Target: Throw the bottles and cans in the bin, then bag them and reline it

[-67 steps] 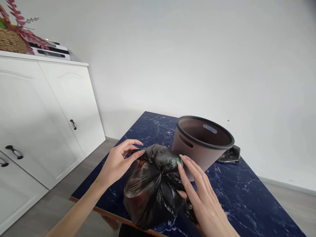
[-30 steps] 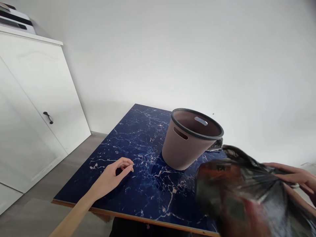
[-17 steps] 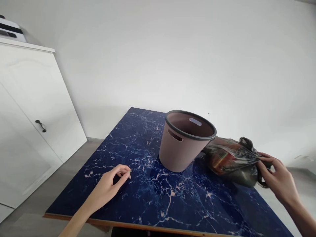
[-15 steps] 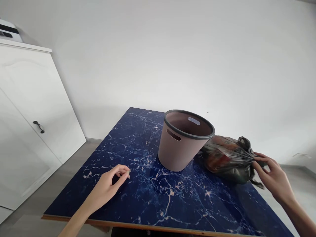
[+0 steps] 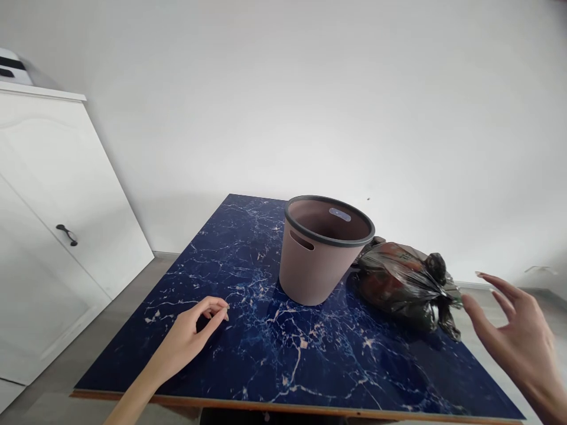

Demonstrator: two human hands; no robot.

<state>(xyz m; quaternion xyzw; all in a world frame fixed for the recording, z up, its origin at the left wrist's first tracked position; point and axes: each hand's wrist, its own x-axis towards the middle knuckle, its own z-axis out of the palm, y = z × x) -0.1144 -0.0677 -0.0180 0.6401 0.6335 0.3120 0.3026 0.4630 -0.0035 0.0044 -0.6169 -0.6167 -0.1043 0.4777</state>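
Observation:
A tied black plastic bag lies on its side on the right of the table, its contents showing reddish and green through the thin film. Just right of its knot is my right hand, thumb and fingers apart, holding nothing. A brownish-pink waste bin with a dark grey rim stands upright left of the bag, handle slots in its wall. My left hand rests over the table at the left, thumb and fingertips brought together, with nothing visible in them.
The blue marble-patterned table has a wooden front edge. A white cabinet with a dark handle stands at the left, a white and black device on top. Behind the table is a plain pale wall.
My right hand has let go of the bag's knotted top and drawn away to the right, fingers spreading. The bag has settled on the table. My left hand has barely moved.

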